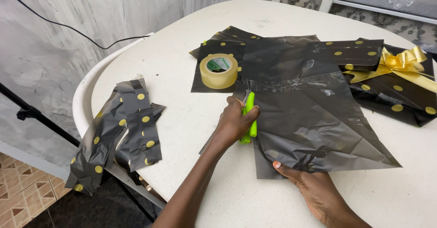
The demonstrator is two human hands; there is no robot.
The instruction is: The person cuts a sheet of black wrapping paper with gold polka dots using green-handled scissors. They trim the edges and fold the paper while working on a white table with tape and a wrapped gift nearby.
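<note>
Head view: your left hand [234, 121] is gripping green scissors [249, 116], cutting the black sheet [309, 118] near the table's [182, 118] middle. Your right hand [318, 191] is pinching the sheet's near edge, keeping it taut.

Even, soft daylight, moderately bright; the white tabletop [191, 132] is well exposed without blown highlights. Shadows are faint and diffuse beneath the fingers [249, 113]. Pale glare streaks cross the glossy dark sheet [314, 118] just beyond them. Focus is sharp throughout, with no motion blur. Slight wide-angle curvature bends lines toward the frame edges.
</note>
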